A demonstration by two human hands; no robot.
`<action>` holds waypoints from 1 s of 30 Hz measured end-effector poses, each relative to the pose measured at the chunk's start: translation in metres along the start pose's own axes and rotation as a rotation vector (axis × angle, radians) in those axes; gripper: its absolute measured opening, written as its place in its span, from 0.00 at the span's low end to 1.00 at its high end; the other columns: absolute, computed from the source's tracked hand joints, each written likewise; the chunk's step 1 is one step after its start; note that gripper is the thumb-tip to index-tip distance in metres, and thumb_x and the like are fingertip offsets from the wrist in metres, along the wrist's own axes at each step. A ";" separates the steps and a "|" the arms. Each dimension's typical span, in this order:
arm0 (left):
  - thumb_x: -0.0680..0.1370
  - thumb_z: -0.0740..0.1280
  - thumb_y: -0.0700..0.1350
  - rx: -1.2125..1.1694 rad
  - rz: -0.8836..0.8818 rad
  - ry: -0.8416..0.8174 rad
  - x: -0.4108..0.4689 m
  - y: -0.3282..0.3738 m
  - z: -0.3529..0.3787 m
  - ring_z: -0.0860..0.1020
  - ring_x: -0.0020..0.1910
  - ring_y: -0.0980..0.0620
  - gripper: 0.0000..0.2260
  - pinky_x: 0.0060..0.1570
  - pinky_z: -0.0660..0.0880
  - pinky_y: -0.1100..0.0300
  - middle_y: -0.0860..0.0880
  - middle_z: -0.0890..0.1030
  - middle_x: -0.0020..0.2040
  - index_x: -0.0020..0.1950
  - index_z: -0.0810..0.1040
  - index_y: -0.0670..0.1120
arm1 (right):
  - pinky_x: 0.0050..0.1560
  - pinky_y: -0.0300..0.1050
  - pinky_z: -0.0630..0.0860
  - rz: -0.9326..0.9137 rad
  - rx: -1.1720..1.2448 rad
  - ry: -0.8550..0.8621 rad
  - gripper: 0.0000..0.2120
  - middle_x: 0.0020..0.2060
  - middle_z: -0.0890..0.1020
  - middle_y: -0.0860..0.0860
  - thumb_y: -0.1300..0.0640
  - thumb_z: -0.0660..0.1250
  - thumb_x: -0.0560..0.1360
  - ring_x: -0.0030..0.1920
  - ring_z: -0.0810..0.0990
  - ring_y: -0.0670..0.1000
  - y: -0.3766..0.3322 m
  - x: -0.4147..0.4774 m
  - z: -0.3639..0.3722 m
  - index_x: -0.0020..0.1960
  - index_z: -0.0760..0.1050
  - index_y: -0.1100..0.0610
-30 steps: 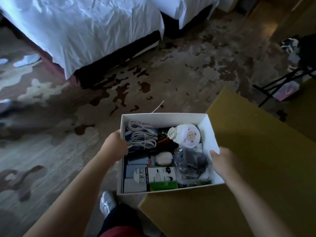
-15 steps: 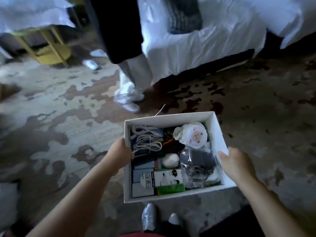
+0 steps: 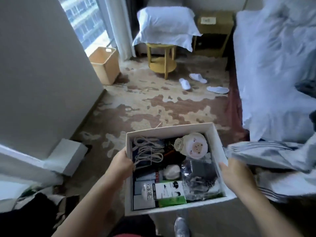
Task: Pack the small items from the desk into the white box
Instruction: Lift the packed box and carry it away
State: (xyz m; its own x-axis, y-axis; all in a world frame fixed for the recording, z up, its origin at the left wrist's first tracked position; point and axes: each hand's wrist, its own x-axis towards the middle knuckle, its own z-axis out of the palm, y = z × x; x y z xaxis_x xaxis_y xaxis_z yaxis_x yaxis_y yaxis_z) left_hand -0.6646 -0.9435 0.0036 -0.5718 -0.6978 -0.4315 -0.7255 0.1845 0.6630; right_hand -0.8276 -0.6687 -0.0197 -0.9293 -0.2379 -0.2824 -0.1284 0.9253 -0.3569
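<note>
I carry the white box [image 3: 171, 130] in front of me above the carpet. My left hand [image 3: 122, 164] grips its left wall and my right hand [image 3: 235, 171] grips its right wall. Inside lie a coiled white cable [image 3: 147, 151], a round pouch with a pig face [image 3: 195, 147], a small white round item [image 3: 171, 171], a clear plastic bag with dark contents [image 3: 199, 175], a white and green carton [image 3: 168, 191] and a white tube with black lettering [image 3: 147, 191]. The box is full.
A grey wall [image 3: 42, 74] stands at left with a white box lid [image 3: 66, 157] at its foot. A bed [image 3: 277, 74] fills the right. Ahead are a yellow round table [image 3: 161, 60] bearing pillows, a wooden bin [image 3: 105, 65] and white slippers [image 3: 196, 82]. My shoe [image 3: 181, 226] shows below.
I have turned with the box held in both hands: the desk and the standing person are out of view, and the wall, the yellow table and the bed's side now lie ahead.
</note>
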 end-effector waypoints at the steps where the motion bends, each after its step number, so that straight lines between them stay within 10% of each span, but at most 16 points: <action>1: 0.73 0.65 0.36 -0.025 -0.027 0.038 0.011 -0.003 -0.012 0.78 0.38 0.53 0.07 0.31 0.72 0.62 0.48 0.82 0.42 0.46 0.78 0.46 | 0.39 0.47 0.69 -0.037 -0.015 -0.021 0.14 0.44 0.81 0.63 0.53 0.61 0.78 0.46 0.78 0.64 -0.022 0.017 0.000 0.46 0.76 0.64; 8: 0.72 0.64 0.32 -0.111 -0.190 0.196 0.110 -0.057 -0.107 0.73 0.36 0.59 0.10 0.29 0.66 0.68 0.49 0.79 0.43 0.46 0.75 0.47 | 0.26 0.44 0.56 -0.259 -0.119 -0.183 0.18 0.25 0.67 0.51 0.55 0.58 0.77 0.26 0.64 0.53 -0.209 0.115 0.052 0.28 0.63 0.54; 15: 0.74 0.66 0.40 -0.023 -0.365 0.234 0.212 -0.145 -0.242 0.76 0.51 0.46 0.08 0.46 0.67 0.61 0.43 0.80 0.57 0.53 0.74 0.45 | 0.28 0.43 0.64 -0.441 -0.205 -0.330 0.15 0.28 0.77 0.53 0.56 0.59 0.75 0.29 0.74 0.54 -0.426 0.162 0.134 0.30 0.70 0.55; 30: 0.76 0.59 0.36 -0.468 -1.024 0.408 0.308 -0.322 -0.375 0.78 0.47 0.43 0.11 0.43 0.74 0.54 0.41 0.81 0.50 0.53 0.78 0.36 | 0.41 0.43 0.70 -0.943 -0.686 -0.696 0.14 0.45 0.79 0.54 0.54 0.58 0.78 0.43 0.76 0.54 -0.789 0.192 0.356 0.58 0.74 0.60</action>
State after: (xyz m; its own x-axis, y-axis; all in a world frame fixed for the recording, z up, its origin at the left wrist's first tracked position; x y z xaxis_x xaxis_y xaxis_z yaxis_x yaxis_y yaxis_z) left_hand -0.4631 -1.4770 -0.1137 0.4154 -0.5571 -0.7190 -0.5145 -0.7958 0.3193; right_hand -0.7818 -1.5498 -0.1098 -0.0530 -0.7671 -0.6393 -0.9481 0.2398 -0.2091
